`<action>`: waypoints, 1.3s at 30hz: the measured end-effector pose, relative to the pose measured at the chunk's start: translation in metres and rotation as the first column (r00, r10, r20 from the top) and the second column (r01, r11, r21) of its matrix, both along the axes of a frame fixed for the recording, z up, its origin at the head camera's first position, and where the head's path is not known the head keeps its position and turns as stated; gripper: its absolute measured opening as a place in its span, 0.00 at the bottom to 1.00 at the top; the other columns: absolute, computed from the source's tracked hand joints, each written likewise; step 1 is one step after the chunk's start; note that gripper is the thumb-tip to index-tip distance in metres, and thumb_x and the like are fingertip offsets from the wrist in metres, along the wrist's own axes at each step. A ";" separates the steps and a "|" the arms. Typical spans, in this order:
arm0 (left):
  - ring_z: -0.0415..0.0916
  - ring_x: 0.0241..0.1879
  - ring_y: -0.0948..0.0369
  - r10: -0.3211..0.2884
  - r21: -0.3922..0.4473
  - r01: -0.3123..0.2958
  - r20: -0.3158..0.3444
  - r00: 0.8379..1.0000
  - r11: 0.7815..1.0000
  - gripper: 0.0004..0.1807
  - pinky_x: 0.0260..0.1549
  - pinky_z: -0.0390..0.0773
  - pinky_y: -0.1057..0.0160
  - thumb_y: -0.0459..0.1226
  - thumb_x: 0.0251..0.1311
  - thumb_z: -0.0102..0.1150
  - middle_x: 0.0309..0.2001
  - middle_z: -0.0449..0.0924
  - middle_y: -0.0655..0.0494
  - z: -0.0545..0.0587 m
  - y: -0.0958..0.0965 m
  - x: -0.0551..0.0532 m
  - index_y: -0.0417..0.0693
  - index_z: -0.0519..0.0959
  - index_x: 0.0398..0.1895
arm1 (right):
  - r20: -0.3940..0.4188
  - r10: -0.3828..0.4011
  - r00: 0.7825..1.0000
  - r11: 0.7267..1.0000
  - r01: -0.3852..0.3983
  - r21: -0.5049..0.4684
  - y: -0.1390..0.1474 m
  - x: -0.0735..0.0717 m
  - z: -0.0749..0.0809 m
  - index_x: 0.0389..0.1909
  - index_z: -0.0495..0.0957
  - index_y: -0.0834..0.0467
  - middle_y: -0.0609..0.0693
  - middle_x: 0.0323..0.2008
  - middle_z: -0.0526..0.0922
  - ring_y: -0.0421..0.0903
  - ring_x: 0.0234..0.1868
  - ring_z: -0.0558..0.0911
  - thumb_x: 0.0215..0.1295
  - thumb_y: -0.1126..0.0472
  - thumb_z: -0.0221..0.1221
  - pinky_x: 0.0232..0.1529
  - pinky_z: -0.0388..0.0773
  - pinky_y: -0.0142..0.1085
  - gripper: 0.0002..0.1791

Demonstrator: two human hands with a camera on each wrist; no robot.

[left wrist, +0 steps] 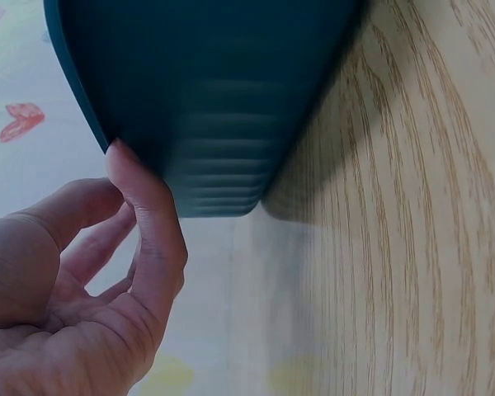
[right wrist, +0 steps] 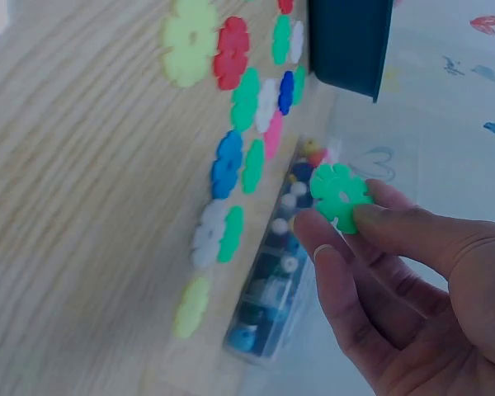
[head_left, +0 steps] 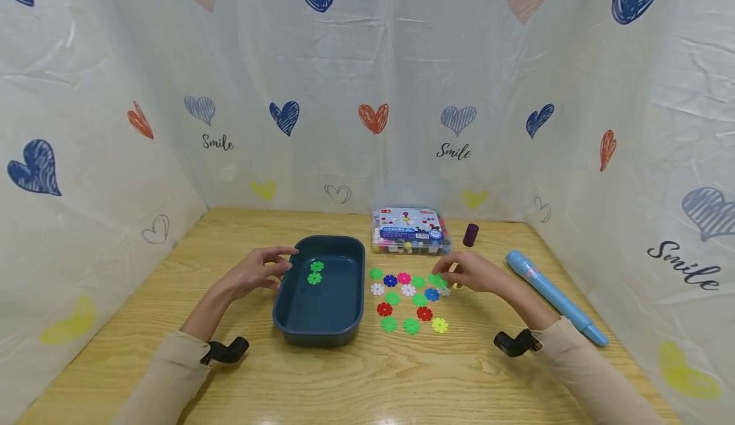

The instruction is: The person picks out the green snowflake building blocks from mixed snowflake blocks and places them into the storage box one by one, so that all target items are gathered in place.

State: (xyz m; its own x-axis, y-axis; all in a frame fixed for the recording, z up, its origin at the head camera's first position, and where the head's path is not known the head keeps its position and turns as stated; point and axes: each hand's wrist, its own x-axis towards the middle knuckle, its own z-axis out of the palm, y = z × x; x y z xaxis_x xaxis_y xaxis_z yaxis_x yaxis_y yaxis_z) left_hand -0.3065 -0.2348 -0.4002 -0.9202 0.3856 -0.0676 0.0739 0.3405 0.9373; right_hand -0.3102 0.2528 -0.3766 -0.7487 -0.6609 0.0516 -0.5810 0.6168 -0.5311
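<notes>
My right hand (head_left: 467, 272) pinches a green notched plastic disc (right wrist: 338, 196) between thumb and fingers, raised above the table at the back right of the loose discs. My left hand (head_left: 261, 270) is at the left rim of a dark blue-green plastic tub (head_left: 318, 338), its fingers curled and touching the edge. In the left wrist view a fingertip (left wrist: 122, 155) meets the rim, though part of the contact is hidden. Inside the tub lie two green discs (head_left: 314, 278). Loose discs in several colours lie flat right of it, among them a red disc (head_left: 424, 313) and a yellow disc (head_left: 439, 325).
Behind the discs stands a clear plastic case (head_left: 410, 230) with a printed lid and coloured beads. A dark purple cylinder (head_left: 471, 235) stands to its right. Farther right lies a long light-blue tube (head_left: 556, 296). A heart-patterned curtain (head_left: 344, 55) encloses the table's back and sides.
</notes>
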 end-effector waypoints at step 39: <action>0.74 0.37 0.58 0.015 -0.014 -0.015 0.009 1.000 1.000 0.27 0.33 0.84 0.59 0.37 0.72 0.52 0.52 0.70 0.37 0.000 -0.001 -0.002 0.41 0.64 0.71 | -0.004 0.216 0.976 0.976 -0.216 0.027 -0.172 -0.046 0.049 0.49 0.84 0.60 0.57 0.47 0.86 0.51 0.35 0.88 0.71 0.68 0.53 0.38 0.85 0.42 0.13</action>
